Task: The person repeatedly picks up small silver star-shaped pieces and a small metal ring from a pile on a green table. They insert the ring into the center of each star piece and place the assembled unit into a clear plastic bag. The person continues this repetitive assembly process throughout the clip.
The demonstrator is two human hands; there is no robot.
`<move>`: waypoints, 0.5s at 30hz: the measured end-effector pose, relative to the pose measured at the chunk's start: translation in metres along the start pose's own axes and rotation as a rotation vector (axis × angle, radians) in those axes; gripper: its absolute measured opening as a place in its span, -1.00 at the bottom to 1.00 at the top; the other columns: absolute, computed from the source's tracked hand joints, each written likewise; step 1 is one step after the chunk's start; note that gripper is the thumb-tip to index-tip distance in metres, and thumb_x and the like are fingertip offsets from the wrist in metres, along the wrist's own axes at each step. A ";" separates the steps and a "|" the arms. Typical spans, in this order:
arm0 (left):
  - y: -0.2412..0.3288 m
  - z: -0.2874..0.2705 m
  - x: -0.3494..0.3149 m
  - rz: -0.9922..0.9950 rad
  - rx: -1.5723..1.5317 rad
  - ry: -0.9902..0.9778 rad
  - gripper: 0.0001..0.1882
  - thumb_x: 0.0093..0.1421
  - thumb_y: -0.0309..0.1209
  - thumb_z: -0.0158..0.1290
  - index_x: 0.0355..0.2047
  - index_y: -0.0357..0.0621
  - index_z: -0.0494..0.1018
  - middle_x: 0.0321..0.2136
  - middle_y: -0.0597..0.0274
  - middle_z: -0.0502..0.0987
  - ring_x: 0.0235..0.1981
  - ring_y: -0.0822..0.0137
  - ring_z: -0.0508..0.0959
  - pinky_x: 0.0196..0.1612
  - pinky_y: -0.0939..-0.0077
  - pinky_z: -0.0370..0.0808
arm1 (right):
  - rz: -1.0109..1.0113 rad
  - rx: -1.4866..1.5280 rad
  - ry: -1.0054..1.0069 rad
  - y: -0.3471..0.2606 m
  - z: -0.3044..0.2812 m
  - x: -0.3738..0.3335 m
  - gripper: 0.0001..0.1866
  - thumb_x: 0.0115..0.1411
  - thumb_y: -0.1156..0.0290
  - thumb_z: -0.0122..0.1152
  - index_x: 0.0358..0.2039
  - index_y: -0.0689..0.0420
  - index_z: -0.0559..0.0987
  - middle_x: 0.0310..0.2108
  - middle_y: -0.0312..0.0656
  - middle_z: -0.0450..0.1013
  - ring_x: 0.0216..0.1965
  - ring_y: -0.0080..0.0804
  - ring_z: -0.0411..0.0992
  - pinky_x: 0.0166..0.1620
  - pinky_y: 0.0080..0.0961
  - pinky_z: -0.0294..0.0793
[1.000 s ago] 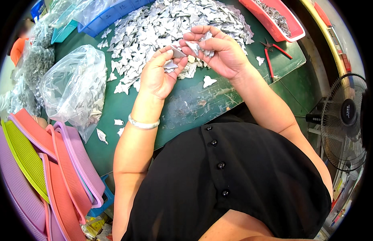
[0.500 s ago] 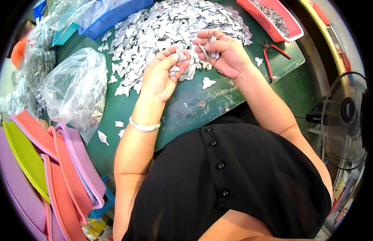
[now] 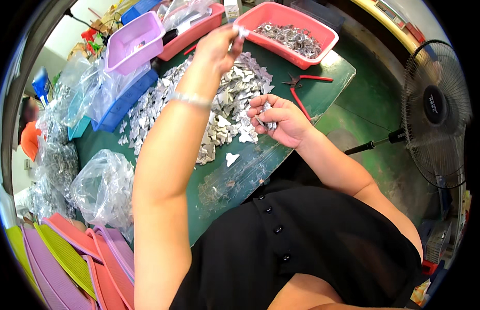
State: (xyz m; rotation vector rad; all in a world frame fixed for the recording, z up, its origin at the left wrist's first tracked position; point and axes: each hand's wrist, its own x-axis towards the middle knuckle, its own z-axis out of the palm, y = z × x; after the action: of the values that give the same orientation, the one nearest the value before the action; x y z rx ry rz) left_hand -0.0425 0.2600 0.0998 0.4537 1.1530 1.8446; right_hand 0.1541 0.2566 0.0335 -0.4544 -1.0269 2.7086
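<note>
My left hand [image 3: 217,47] is stretched far forward over the heap, at the left corner of a pink bin [image 3: 273,47]. A small silvery metal piece [image 3: 242,32] shows at its pinched fingertips, slightly blurred. Lower down, before the heap's right side, my right hand [image 3: 287,123] is curled around several flat silver metal pieces [image 3: 268,116]. Beneath and around both hands spreads a large heap of flat, pointed metal pieces [image 3: 239,85]. The bin holds many small metal rings [image 3: 296,40]. One loose piece [image 3: 231,159] lies on the green table [image 3: 219,188].
Red-handled pliers [image 3: 316,78] lie right of the heap. A purple bin [image 3: 114,51], a blue bin [image 3: 123,106] and clear plastic bags [image 3: 103,181] stand at left. Stacked coloured baskets [image 3: 64,256] are at lower left. A black fan [image 3: 433,106] stands at right.
My left hand has gone from beside the right hand, forward to the pink bin's corner. My right hand keeps its pieces. The view has shifted, showing more of the far table.
</note>
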 end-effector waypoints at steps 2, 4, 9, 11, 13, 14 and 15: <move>0.008 0.012 0.036 -0.024 -0.074 0.047 -0.85 0.15 -0.52 -0.13 -0.30 -0.38 0.28 -0.39 0.01 0.40 -0.48 0.34 0.43 -0.52 0.68 0.45 | -0.039 0.016 -0.026 -0.004 -0.003 -0.002 -0.72 -0.06 0.67 0.00 -0.26 0.19 0.38 -0.36 -0.17 0.39 -0.39 -0.42 0.37 -0.36 -0.53 0.39; 0.004 0.010 0.055 -0.136 -0.199 -0.007 -0.83 0.16 -0.51 -0.15 -0.29 -0.41 0.24 -0.35 -0.05 0.38 -0.46 0.28 0.43 -0.49 0.63 0.46 | -0.070 0.038 -0.026 -0.013 -0.009 -0.002 -0.71 -0.07 0.68 0.01 -0.26 0.20 0.37 -0.36 -0.16 0.38 -0.39 -0.40 0.37 -0.36 -0.52 0.39; -0.014 -0.012 -0.001 -0.166 -0.410 -0.271 -0.61 0.18 -0.44 -0.24 -0.06 -0.52 0.10 -0.08 -0.25 0.23 -0.08 -0.02 0.32 -0.03 0.23 0.35 | -0.115 0.082 -0.014 -0.022 -0.025 -0.004 -0.72 -0.06 0.71 -0.01 -0.26 0.24 0.36 -0.36 -0.11 0.38 -0.40 -0.38 0.38 -0.38 -0.49 0.41; -0.016 -0.025 -0.035 -0.166 -0.462 -0.359 -0.51 0.10 -0.47 -0.20 0.00 -0.52 0.05 0.04 -0.31 0.10 0.07 -0.11 0.17 0.13 0.09 0.17 | -0.115 0.090 -0.031 -0.020 -0.024 0.000 -0.71 -0.06 0.72 -0.02 -0.26 0.25 0.36 -0.36 -0.09 0.38 -0.41 -0.36 0.38 -0.37 -0.48 0.43; -0.016 -0.040 -0.063 -0.128 -0.452 -0.385 -0.45 -0.03 -0.58 -0.24 0.04 -0.50 0.04 0.06 -0.32 0.08 0.11 -0.14 0.11 0.17 0.08 0.10 | -0.104 0.096 -0.044 -0.019 -0.016 0.002 -0.71 -0.06 0.72 -0.02 -0.26 0.26 0.37 -0.35 -0.09 0.38 -0.41 -0.35 0.38 -0.36 -0.47 0.43; -0.018 -0.047 -0.077 -0.097 -0.444 -0.400 -0.41 -0.07 -0.61 -0.26 0.05 -0.49 0.03 0.07 -0.32 0.06 0.12 -0.14 0.09 0.18 0.07 0.08 | -0.092 0.099 -0.050 -0.017 -0.013 0.003 -0.71 -0.06 0.72 -0.02 -0.26 0.26 0.37 -0.35 -0.09 0.38 -0.40 -0.35 0.39 -0.36 -0.47 0.43; -0.015 -0.049 -0.091 -0.073 -0.399 -0.354 -0.37 -0.13 -0.63 -0.28 0.07 -0.47 0.03 0.08 -0.31 0.06 0.14 -0.13 0.07 0.19 0.07 0.04 | -0.092 0.077 -0.081 -0.013 -0.012 0.007 -0.72 -0.05 0.72 -0.03 -0.26 0.26 0.37 -0.35 -0.09 0.39 -0.40 -0.34 0.39 -0.34 -0.46 0.44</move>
State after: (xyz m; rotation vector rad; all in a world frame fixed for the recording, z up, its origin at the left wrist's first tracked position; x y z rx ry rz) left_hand -0.0198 0.1607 0.0750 0.4748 0.5409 1.7840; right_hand 0.1532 0.2759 0.0324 -0.2793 -0.9355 2.6930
